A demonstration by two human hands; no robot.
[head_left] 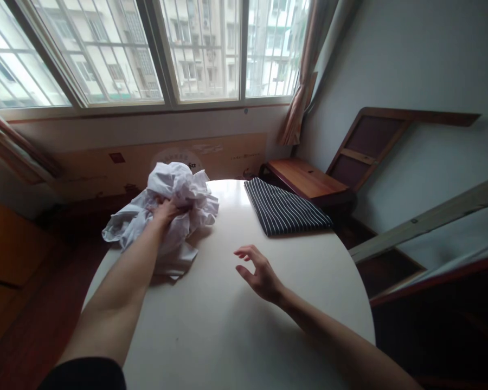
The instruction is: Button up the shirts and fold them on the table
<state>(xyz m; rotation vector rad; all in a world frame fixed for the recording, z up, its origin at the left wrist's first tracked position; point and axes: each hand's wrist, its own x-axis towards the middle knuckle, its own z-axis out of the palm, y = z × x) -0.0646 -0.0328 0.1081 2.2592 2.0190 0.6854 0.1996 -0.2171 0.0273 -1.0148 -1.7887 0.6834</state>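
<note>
A crumpled white garment (pixel 174 200) lies in a heap on the far left part of a round white table (pixel 228 325). My left hand (pixel 165 210) reaches into the heap and grips the white cloth. My right hand (pixel 258 273) hovers just above the middle of the table, fingers spread and loosely curled, holding nothing. A folded dark cloth with thin white stripes (pixel 284 208) lies flat at the table's far right edge, apart from both hands.
A wooden chair (pixel 309 179) stands behind the table at the right, near a wall. Wooden boards (pixel 427 219) lean at the right. A wide window (pixel 146 49) and a curtain (pixel 303 81) fill the back. Brown wooden floor lies to the left.
</note>
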